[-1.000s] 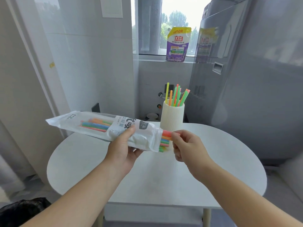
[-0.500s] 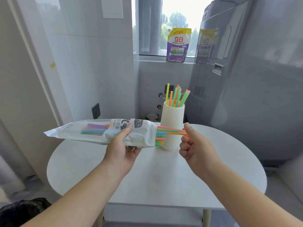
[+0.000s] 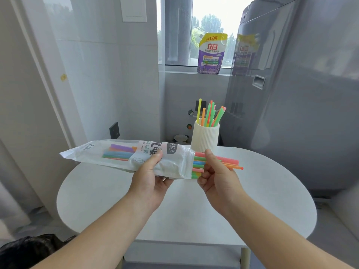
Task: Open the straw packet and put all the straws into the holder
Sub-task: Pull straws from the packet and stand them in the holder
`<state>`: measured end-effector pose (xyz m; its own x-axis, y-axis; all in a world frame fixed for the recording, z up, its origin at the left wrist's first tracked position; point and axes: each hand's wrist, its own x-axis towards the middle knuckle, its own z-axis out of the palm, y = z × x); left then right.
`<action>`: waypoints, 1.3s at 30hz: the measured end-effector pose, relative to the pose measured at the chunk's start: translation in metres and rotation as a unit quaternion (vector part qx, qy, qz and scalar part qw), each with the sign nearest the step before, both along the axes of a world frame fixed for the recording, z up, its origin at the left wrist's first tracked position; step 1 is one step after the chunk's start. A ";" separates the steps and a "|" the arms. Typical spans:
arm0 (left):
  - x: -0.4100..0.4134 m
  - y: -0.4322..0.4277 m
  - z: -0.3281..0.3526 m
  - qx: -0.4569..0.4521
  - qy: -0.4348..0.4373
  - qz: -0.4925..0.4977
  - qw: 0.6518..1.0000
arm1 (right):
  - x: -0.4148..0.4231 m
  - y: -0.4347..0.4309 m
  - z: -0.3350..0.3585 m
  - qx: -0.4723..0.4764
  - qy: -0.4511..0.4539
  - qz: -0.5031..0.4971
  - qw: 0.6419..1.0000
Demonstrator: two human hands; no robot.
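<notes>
right hand regripped straws near the packet, seemingly printed "straw"; left hand fingers clamp it.

glossy crinkled plastic packet; smooth plastic straws; matt ribbed holder; smooth matt table.

walls: white tile | window daylit | grey fridge rt | round white table
</notes>
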<state>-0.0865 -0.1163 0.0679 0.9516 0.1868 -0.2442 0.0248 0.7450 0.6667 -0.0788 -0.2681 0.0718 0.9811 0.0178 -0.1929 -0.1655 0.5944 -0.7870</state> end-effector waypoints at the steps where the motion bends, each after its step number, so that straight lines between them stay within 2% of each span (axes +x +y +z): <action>1: 0.000 0.000 0.000 -0.001 0.001 0.000 1.000 | 0.002 0.000 0.001 -0.013 0.001 -0.018 1.000; 9: 0.001 0.004 -0.001 -0.022 0.007 0.002 1.000 | 0.012 -0.009 0.010 -0.093 -0.009 -0.074 0.993; 18: 0.007 0.014 0.000 -0.042 0.006 0.025 0.999 | 0.029 -0.045 0.035 -0.197 -0.099 -0.102 0.970; 33: 0.014 0.026 -0.005 -0.047 0.006 0.051 0.998 | 0.032 -0.100 0.106 -0.339 -0.195 -0.163 0.906; 39: 0.013 0.023 -0.007 -0.047 0.001 0.040 0.998 | 0.033 -0.103 0.136 -0.402 -0.246 -0.232 0.851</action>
<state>-0.0731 -0.0936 0.0613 0.9339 0.2388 -0.2660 -0.0366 0.8041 0.5934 -0.0455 -0.3708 0.2077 0.8118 -0.3379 0.4763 0.4071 -0.2573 -0.8764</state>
